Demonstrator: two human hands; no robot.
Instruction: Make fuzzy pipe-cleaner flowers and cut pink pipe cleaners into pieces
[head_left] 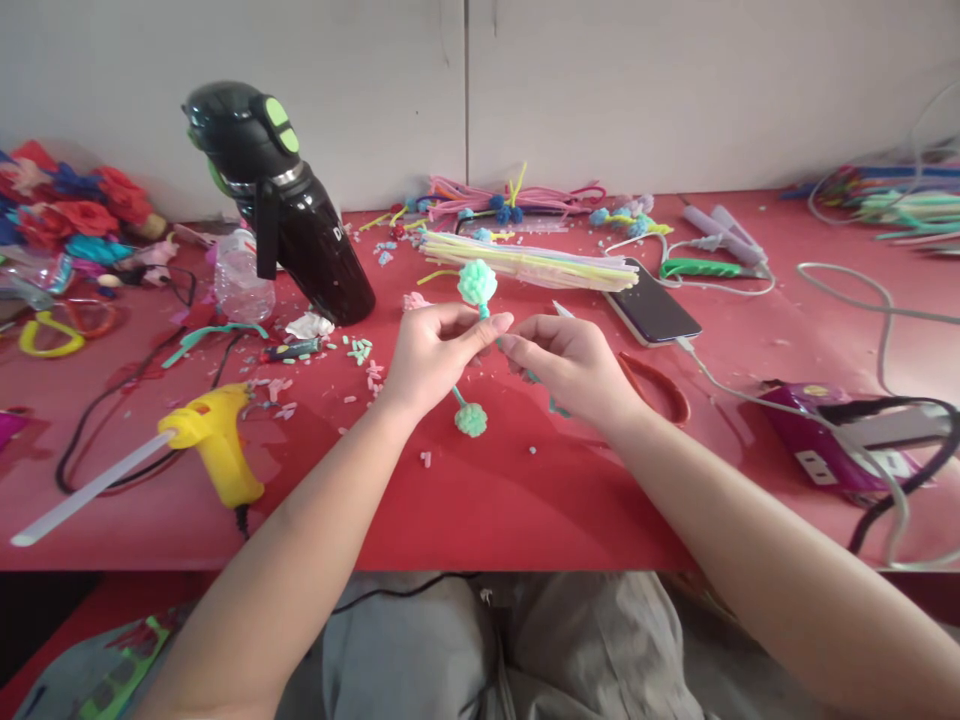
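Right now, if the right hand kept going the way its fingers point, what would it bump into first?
The right hand points left, so it would probably meet the left hand first; their fingertips nearly touch around the green pom-pom stick.

fuzzy pompom (477,282), glossy plastic bottle (281,200), matt table (525,500)

Two hands pinch a mint pom-pom stem over a cluttered red counter.

The left hand (429,352) and right hand (568,362) meet fingertip to fingertip on a pom-pom stem (477,285), one puff above them, one below. On the counter (525,500) lie a yellow glue gun (214,440), a black bottle (289,205) and a phone (652,308).
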